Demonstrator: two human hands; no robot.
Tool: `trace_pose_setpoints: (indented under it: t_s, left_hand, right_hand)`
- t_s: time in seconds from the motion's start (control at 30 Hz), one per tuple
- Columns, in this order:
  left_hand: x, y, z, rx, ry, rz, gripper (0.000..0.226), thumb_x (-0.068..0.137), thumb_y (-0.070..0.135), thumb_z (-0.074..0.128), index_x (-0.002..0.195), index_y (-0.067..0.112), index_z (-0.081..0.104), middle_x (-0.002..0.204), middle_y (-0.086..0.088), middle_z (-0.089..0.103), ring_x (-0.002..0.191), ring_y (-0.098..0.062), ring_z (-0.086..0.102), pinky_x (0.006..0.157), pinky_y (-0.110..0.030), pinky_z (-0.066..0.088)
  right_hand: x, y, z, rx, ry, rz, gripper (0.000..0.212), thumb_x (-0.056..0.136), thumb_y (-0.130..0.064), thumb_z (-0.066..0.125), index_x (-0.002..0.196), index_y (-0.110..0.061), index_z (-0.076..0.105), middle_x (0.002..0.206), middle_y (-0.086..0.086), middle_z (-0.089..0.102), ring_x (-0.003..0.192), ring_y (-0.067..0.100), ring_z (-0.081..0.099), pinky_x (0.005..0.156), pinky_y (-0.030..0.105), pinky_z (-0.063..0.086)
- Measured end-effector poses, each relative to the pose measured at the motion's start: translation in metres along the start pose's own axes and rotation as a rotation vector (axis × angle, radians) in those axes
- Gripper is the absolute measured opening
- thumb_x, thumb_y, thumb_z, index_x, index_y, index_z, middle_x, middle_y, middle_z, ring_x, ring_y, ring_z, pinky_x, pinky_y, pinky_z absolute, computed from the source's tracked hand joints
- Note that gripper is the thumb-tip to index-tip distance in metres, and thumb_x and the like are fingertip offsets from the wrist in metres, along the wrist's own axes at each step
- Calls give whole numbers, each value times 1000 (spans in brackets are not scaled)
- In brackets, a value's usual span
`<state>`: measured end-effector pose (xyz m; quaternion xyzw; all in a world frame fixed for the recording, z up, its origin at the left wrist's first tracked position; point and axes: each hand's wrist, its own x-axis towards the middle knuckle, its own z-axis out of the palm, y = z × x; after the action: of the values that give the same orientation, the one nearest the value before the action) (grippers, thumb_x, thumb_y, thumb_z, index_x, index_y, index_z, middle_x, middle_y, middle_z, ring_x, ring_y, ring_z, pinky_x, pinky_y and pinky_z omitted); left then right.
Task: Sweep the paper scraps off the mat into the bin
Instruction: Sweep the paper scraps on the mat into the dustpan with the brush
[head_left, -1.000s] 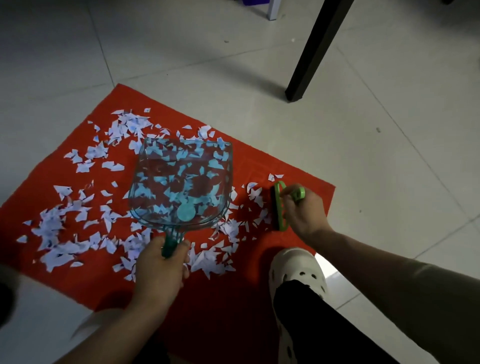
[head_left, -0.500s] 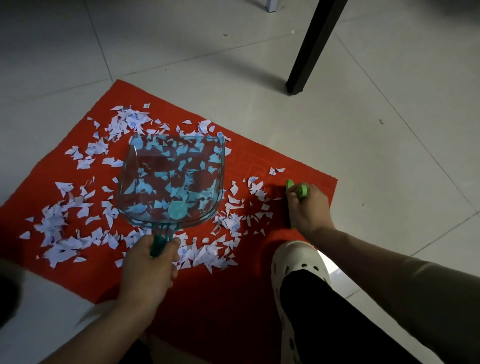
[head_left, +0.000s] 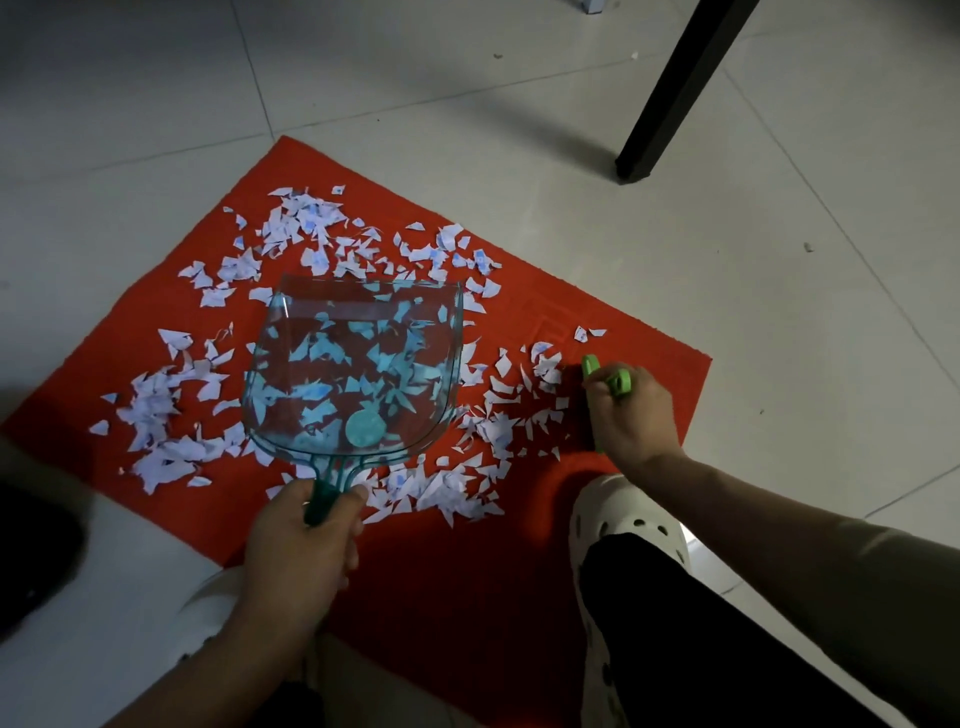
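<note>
A person crouches over a red mat (head_left: 467, 597) littered with paper scraps (head_left: 156, 410), no bin in view.

Left hand (head_left: 298, 545) grips a clear teal dustpan (head_left: 353, 364) mid-mat; right hand (head_left: 631, 415) grips a green brush (head_left: 592, 400) at the scraps' right edge. Sweeping is starting; next, brush leftward into the pan.

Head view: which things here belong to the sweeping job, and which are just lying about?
Job:
paper scraps
red mat
clear dustpan, held by left hand
green brush, held by right hand

Lying about:
black furniture leg
white clog
</note>
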<state>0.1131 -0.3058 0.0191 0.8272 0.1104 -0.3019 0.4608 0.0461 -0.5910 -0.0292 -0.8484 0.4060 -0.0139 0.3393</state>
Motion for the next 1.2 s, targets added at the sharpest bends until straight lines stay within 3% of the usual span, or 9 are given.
trace_pose_setpoints:
  t_s: [0.13,0.27,0.43,0.53,0.63,0.73,0.93,1.1,1.2]
  left_hand:
    - [4,1,-1,-8,5,-10,23,94,21,59,84,0,57,58,-10,54,48,-18,48,46,-27,40]
    - [10,1,2,-7,9,-10,24,93,23,60,84,1,58,57,-9,55,47,-18,50,46,-28,41]
    - [12,3,9,-13,7,-9,23,93,25,61,85,4,58,56,-10,56,44,-17,50,45,-28,39]
    - [10,1,9,-21,9,-4,24,92,25,62,82,4,58,53,-10,55,43,-18,49,45,-29,40]
    - [8,1,9,-29,14,-5,24,92,24,63,81,3,57,52,-8,55,42,-16,48,44,-29,40]
    - [7,1,9,-33,24,10,24,92,23,63,80,2,57,55,-9,55,43,-16,48,42,-29,40]
    - [8,-1,15,-17,14,9,25,93,23,62,81,2,57,53,-8,55,39,-12,47,39,-26,38]
    - [9,-2,16,-23,-16,2,21,93,22,61,83,3,58,57,-8,55,39,-10,47,37,-21,39]
    - [11,-2,15,-20,-18,4,22,93,22,61,83,2,58,55,-9,55,38,-9,47,38,-22,40]
  right_hand:
    - [1,-8,-3,194,60,9,22,94,-19,46,90,-20,68,95,8,64,82,29,63,72,45,56]
    - [8,-1,-14,52,200,57,22,94,-17,46,91,-14,67,97,14,59,84,29,54,75,42,49]
    - [2,4,-6,-18,88,81,21,96,-19,46,94,-15,67,99,9,54,83,20,49,73,29,38]
    - [-7,-6,3,88,10,16,22,95,-16,47,90,-19,68,98,6,57,84,22,55,72,32,46]
    - [-6,-12,-1,235,50,30,21,95,-16,48,87,-21,67,99,6,61,86,24,60,72,38,53]
    - [1,-7,-10,193,162,19,20,94,-15,47,91,-20,66,98,6,59,88,23,56,77,36,49]
    - [17,6,-11,132,236,47,17,92,-18,50,105,-19,60,101,10,62,90,30,58,76,40,51]
    - [32,8,-16,13,272,60,19,95,-14,51,112,-10,60,114,15,58,94,26,50,76,29,34]
    - [39,8,-12,8,248,93,21,99,-24,50,110,-11,61,109,13,62,92,27,55,73,28,37]
